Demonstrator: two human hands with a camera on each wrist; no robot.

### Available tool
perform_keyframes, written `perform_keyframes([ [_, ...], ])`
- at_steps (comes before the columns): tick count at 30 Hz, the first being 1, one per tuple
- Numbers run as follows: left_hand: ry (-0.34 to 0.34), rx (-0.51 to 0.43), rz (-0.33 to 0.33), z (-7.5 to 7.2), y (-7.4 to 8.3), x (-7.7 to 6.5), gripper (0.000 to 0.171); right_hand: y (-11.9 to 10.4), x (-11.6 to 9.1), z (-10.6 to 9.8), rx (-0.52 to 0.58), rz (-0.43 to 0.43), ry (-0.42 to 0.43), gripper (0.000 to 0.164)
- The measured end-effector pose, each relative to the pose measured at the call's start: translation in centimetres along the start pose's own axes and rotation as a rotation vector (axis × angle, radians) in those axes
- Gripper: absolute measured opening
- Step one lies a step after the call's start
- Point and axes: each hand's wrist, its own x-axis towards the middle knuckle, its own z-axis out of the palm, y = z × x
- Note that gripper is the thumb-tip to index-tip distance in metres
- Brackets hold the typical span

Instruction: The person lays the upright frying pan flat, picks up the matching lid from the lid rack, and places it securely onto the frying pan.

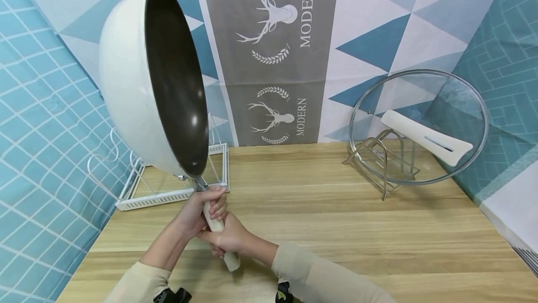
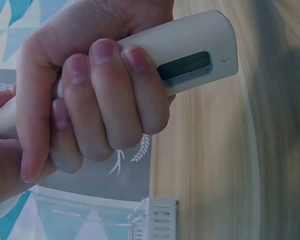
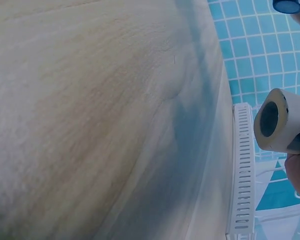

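A deep wok (image 1: 122, 65), white outside and dark inside, is held up on its side at the left of the head view, its mouth facing right. Its pale handle (image 1: 215, 221) slants down toward me. My left hand (image 1: 197, 214) grips the handle close to the wok. Lower down, my right hand (image 1: 231, 235) wraps round it, fingers curled in the left wrist view. Past the right hand, the handle's end (image 2: 215, 42) with its dark slot sticks out. In the right wrist view, the handle's end (image 3: 290, 120) is at the right edge.
Behind the wok, a white wire rack (image 1: 155, 198) stands at the table's left. At the right, a glass lid (image 1: 445, 116) with a long white handle leans in a small metal rack (image 1: 384, 163). Patterned sheets (image 1: 269, 74) hang behind the wooden table (image 1: 336, 228).
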Motion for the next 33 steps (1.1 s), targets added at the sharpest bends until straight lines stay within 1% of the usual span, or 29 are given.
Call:
perform_keyframes([
  [4, -0.009, -0.014, 0.033, 0.4, 0.0, 0.6, 0.044, -0.3, -0.3, -0.5, -0.05, -0.052, 0.019, 0.027],
  [8, -0.051, -0.037, 0.06, 0.8, -0.1, 1.4, 0.041, -0.6, -0.7, -1.1, -0.057, -0.088, 0.04, 0.026],
  [14, -0.074, -0.066, 0.087, 1.5, -0.6, 2.5, 0.039, -0.8, -1.4, -2.2, -0.111, -0.085, 0.063, 0.026],
  [16, -0.085, -0.071, 0.096, 1.6, -0.6, 2.8, 0.039, -0.9, -1.6, -2.6, -0.128, -0.077, 0.053, 0.026],
  [21, -0.165, -0.09, 0.133, 1.9, -0.5, 3.5, 0.038, -1.5, -2.0, -3.5, -0.163, -0.071, -0.011, 0.026],
  [24, -0.212, -0.094, 0.149, 2.0, -0.3, 4.0, 0.037, -1.8, -2.3, -4.1, -0.142, -0.055, -0.042, 0.024],
  [27, -0.237, -0.108, 0.145, 2.2, -0.2, 4.3, 0.036, -1.8, -2.8, -4.5, -0.072, -0.032, -0.088, 0.024],
  [33, -0.278, -0.164, 0.131, 2.7, -0.5, 4.4, 0.036, -0.9, -4.0, -4.9, 0.12, -0.013, -0.309, 0.03],
])
